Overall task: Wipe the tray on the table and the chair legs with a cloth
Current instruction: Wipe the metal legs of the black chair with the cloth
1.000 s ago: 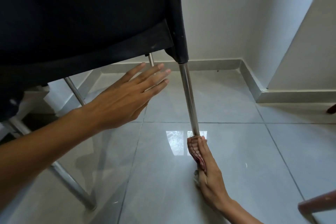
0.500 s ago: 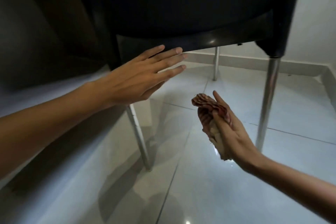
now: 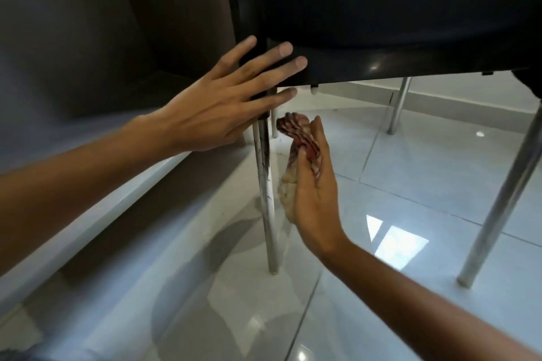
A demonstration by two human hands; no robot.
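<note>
A black plastic chair [image 3: 381, 23] fills the top of the view, seen from low down. Its near left metal leg [image 3: 268, 214] runs down to the floor at centre. My right hand [image 3: 315, 196] holds a red-striped and cream cloth [image 3: 299, 138] just right of that leg, close to it; contact is not clear. My left hand [image 3: 228, 102] is flat with fingers spread against the chair's lower edge above the leg. Another metal leg [image 3: 498, 208] stands at the right and a further one [image 3: 397, 108] behind. The tray is not in view.
Glossy white floor tiles [image 3: 410, 184] reflect light. A dark brown panel [image 3: 102, 38] with a pale base strip [image 3: 117, 196] rises at the left, close to the near leg. A skirting board [image 3: 469, 98] runs along the back wall.
My right hand left the foot of one leg, lifted with the cloth and came up beside another leg. My left hand moved onto the chair's lower edge. The view swung left.
</note>
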